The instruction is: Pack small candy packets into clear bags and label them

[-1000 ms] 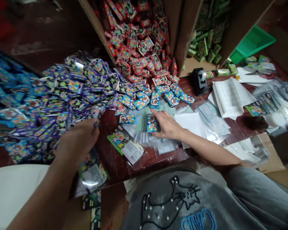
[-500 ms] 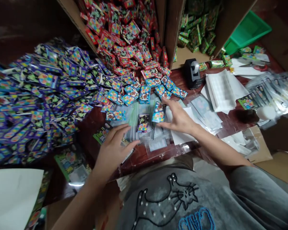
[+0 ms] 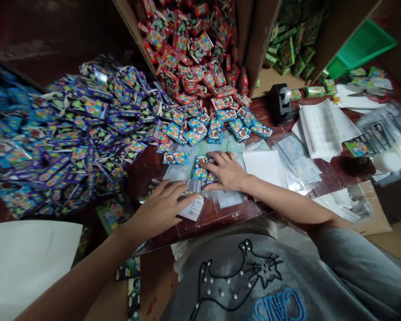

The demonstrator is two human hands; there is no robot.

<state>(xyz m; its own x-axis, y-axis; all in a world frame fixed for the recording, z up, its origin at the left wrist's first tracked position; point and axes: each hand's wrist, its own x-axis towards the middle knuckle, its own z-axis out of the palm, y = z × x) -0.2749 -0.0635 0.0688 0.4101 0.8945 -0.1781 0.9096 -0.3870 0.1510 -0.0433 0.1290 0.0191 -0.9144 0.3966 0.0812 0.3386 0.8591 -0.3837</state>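
A small blue printed box (image 3: 199,167) lies flat on a stack of clear plastic sleeves in front of me. Partly covered beside it is a purple box (image 3: 212,178). My right hand (image 3: 229,171) rests over these two with its fingers stretched out, a fingertip touching the blue one's right edge. My left hand (image 3: 163,203), open with fingers spread, hovers or rests low at the left, by a printed card with a barcode (image 3: 193,208); whether it touches the card I cannot tell. Another blue box (image 3: 175,158) lies on its own just beyond my left hand.
Purple boxes (image 3: 87,129) form a large heap on the left. Red boxes (image 3: 187,53) spill from a cardboard carton behind. A black tape dispenser (image 3: 280,104), white paper stack (image 3: 321,129) and white-capped bottle (image 3: 386,162) stand right. A green tray (image 3: 361,49) sits far right.
My right hand has brought the blue box down and left, beside the purple box, and its fingers now lie over them. The whole view has shifted, moving the scene rightward.
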